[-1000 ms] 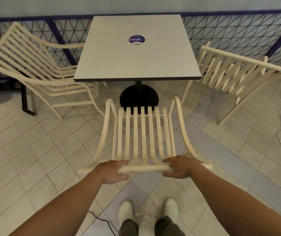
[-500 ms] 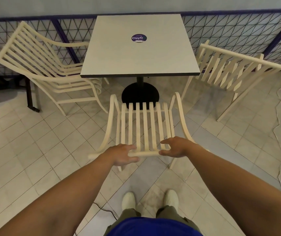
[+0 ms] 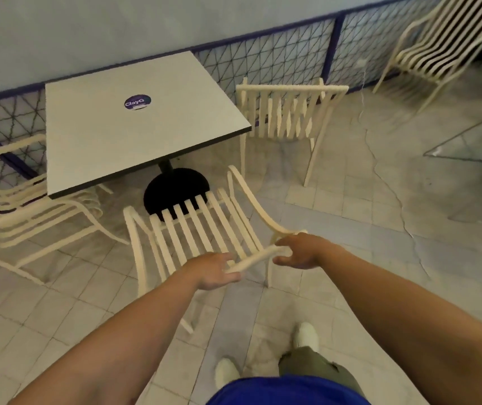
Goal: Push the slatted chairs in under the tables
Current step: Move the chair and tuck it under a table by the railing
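Far left, a cream slatted chair (image 3: 26, 217) sits angled beside the table (image 3: 134, 124), its seat edge only just under the tabletop overhang, not squared in. The table is a square pale-grey laminate top with a dark edge band, a round purple sticker (image 3: 137, 102) near the middle, and a single black post on a round black base (image 3: 175, 190). In front of it stands the middle chair (image 3: 201, 229), the one being worked: front of the seat slats reaching the black base, back rail toward the person. The left hand (image 3: 214, 270) has fingers loosely curled around the top back rail (image 3: 252, 258), more resting than clamped; the right hand (image 3: 302, 252) also looks loose on the rail's right end, thumb under, fingers draped over. Blur makes grip tightness hard to call. The chair looks skewed to the table edge, so a good push probably means even pressure from both hands, straightening it first, keeping the legs sliding flat on the tiles so the armrests pass under the top and the seat clears the base. Chairs look like rigid, light, smooth cream plastic or painted metal with curved arms and flat parallel slats; likely to skid easily on the glossy beige floor tiles (image 3: 350, 200). Right of the table, a third chair (image 3: 289, 112) stands pulled out. Far right another chair (image 3: 438, 42) leans by the purple mesh railing (image 3: 277, 57).
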{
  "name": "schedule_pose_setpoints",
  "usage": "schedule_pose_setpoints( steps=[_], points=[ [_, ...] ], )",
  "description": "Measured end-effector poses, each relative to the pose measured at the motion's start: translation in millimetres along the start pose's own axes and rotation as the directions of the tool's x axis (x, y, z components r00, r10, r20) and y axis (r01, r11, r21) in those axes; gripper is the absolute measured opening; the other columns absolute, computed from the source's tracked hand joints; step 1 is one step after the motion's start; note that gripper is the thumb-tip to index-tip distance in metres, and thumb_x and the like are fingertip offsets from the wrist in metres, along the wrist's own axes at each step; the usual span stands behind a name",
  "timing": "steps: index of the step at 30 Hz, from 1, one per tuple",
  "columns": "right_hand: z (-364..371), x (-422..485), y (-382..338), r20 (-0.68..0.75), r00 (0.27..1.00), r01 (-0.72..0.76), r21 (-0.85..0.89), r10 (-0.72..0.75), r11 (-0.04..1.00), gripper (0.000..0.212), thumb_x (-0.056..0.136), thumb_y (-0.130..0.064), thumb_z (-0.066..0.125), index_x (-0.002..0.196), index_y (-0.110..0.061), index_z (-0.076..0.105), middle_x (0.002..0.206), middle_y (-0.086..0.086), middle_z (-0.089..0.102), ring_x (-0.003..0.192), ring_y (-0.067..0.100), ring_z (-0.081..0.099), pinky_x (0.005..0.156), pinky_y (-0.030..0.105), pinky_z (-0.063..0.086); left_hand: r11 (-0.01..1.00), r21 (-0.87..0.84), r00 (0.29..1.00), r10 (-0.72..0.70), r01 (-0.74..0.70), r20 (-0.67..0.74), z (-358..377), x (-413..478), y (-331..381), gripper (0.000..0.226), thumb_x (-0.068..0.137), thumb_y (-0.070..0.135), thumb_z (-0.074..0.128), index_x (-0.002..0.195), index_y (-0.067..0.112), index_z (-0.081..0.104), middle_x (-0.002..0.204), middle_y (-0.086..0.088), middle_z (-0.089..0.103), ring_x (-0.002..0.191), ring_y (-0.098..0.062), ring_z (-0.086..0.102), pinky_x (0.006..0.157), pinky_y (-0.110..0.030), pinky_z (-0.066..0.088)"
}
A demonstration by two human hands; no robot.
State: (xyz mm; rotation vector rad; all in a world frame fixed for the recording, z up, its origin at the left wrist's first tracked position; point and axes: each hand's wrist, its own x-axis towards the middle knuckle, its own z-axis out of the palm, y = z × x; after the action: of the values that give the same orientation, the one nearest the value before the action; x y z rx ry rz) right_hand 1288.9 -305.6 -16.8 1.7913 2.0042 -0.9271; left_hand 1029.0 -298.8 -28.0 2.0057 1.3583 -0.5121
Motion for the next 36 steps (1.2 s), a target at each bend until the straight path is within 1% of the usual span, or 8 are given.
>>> schedule_pose_setpoints(
  steps=[2,4,8,11,19,24,29,36],
  points=[
    [0,-15,21,-0.023,0.998,-0.065,0.006,0.065,0.998,0.069,0.091,-0.064,0.051,0.149,-0.030,0.039,0.153,0.001,0.042,0.136,0.025,0.043,0.110,0.041,0.037,0.998,0.024,0.999,0.051,-0.051,0.014,-5,7,20,0.075,0.090,0.069,0.052,0.152,0.031,0.036,0.148,0.000,0.049,0.124,-0.024,0.053,0.098,-0.037,0.045],
    [0,-29,42,-0.044,0.993,-0.113,0.019,0.114,0.993,0.070,0.092,-0.065,0.048,0.151,-0.030,0.036,0.155,-0.001,0.039,0.138,0.024,0.040,0.111,0.041,0.034,0.993,0.067,0.996,0.092,-0.093,0.018,-9,16,41,0.078,0.088,0.072,0.051,0.153,0.032,0.035,0.150,0.000,0.047,0.127,-0.024,0.051,0.099,-0.038,0.044],
    [0,-52,87,-0.085,0.983,-0.158,0.087,0.166,0.984,0.072,0.092,-0.067,0.046,0.151,-0.028,0.036,0.155,-0.002,0.040,0.140,0.023,0.038,0.112,0.041,0.033,0.978,0.149,0.989,0.136,-0.144,0.063,-9,31,90,0.078,0.087,0.073,0.050,0.153,0.035,0.034,0.155,0.001,0.042,0.134,-0.024,0.046,0.105,-0.039,0.041],
    [1,-68,126,-0.099,0.977,-0.175,0.137,0.189,0.975,0.072,0.092,-0.067,0.046,0.151,-0.027,0.036,0.156,-0.003,0.038,0.141,0.022,0.037,0.113,0.041,0.032,0.970,0.175,0.984,0.155,-0.168,0.086,-4,42,131,0.077,0.087,0.073,0.051,0.153,0.035,0.035,0.156,0.002,0.041,0.138,-0.024,0.043,0.108,-0.038,0.039],
    [-7,-109,262,-0.074,0.967,-0.225,0.187,0.242,0.956,0.072,0.090,-0.068,0.048,0.150,-0.029,0.037,0.155,-0.004,0.039,0.140,0.021,0.038,0.113,0.040,0.033,0.964,0.187,0.978,0.168,-0.189,0.123,14,91,262,0.077,0.088,0.073,0.049,0.153,0.034,0.034,0.156,0.000,0.041,0.141,-0.023,0.039,0.112,-0.040,0.035],
    [-25,-124,331,-0.061,0.962,-0.252,0.185,0.267,0.950,0.076,0.089,-0.069,0.048,0.151,-0.028,0.035,0.155,-0.001,0.041,0.139,0.024,0.040,0.112,0.042,0.035,0.972,0.148,0.980,0.170,-0.184,0.103,13,121,332,0.083,0.080,0.081,0.046,0.151,0.039,0.036,0.153,0.002,0.045,0.138,-0.021,0.042,0.110,-0.043,0.038],
    [-44,-119,370,-0.056,0.967,-0.237,0.172,0.250,0.956,0.077,0.090,-0.068,0.047,0.152,-0.025,0.033,0.155,0.001,0.040,0.138,0.025,0.041,0.111,0.041,0.036,0.972,0.154,0.982,0.162,-0.176,0.099,1,149,368,0.080,0.082,0.079,0.048,0.150,0.039,0.037,0.152,0.002,0.045,0.137,-0.021,0.043,0.110,-0.043,0.039],
    [-84,-70,400,-0.013,0.977,-0.208,0.151,0.212,0.967,0.077,0.091,-0.067,0.047,0.153,-0.025,0.030,0.156,0.001,0.038,0.141,0.024,0.037,0.112,0.041,0.034,0.976,0.140,0.982,0.155,-0.169,0.106,-33,210,378,0.078,0.085,0.078,0.047,0.151,0.038,0.036,0.154,0.005,0.044,0.138,-0.020,0.041,0.106,-0.041,0.039]
  ],
)
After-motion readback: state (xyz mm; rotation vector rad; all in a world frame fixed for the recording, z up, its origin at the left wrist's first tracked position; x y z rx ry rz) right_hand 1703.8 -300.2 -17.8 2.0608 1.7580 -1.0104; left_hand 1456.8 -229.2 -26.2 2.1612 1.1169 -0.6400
